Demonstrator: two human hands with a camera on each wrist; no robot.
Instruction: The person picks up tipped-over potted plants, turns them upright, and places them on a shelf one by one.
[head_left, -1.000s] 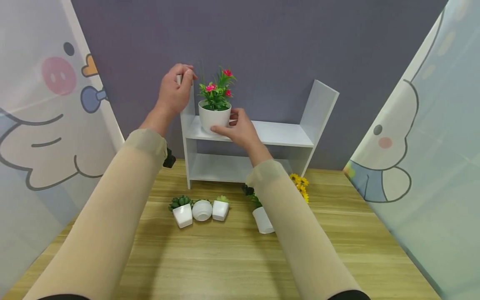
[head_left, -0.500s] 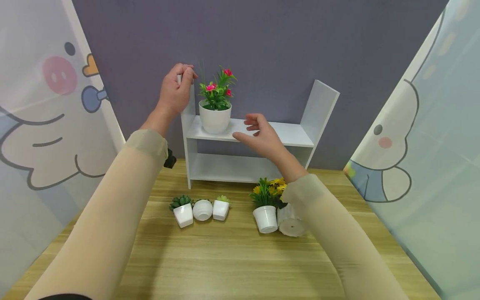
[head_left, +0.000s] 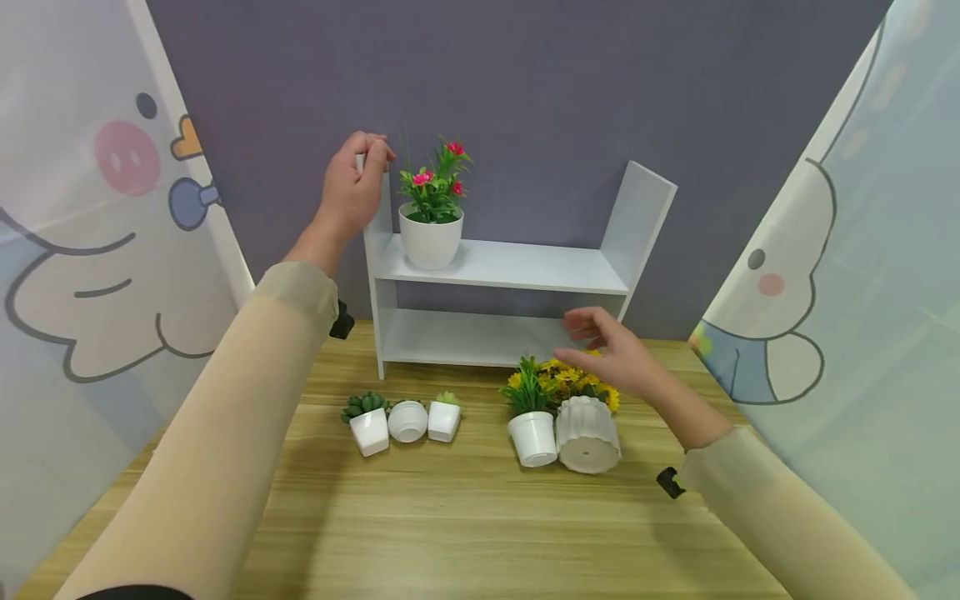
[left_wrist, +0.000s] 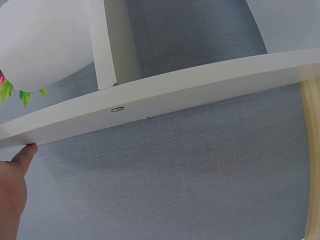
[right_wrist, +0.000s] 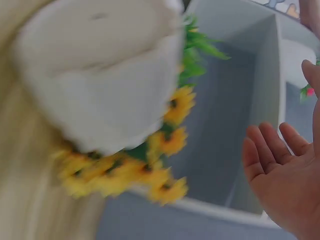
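My left hand [head_left: 351, 185] grips the top of the left side panel of a white two-tier shelf [head_left: 517, 265]; in the left wrist view its thumb [left_wrist: 25, 156] lies against the panel's outer face. A white pot with pink flowers [head_left: 431, 237] stands upright at the left end of the upper tier. My right hand [head_left: 611, 354] is held over the yellow flowers [head_left: 567, 379], fingers relaxed, holding nothing. Those flowers belong to a ribbed white pot [head_left: 587, 433] lying on its side. Beside it a smooth white pot with green leaves [head_left: 533, 439] lies tipped over.
On the wooden table [head_left: 435, 525] in front of the shelf lie a dark succulent in a square pot [head_left: 370, 432], a round white pot [head_left: 408, 422] and a small pale-green succulent pot [head_left: 444, 422]. A grey wall [head_left: 517, 100] stands behind, printed panels [head_left: 847, 333] at the sides.
My right hand has let go of the pink-flower pot and moved right and down to over the yellow flowers. The pot stays on the upper tier; my left hand keeps its place.
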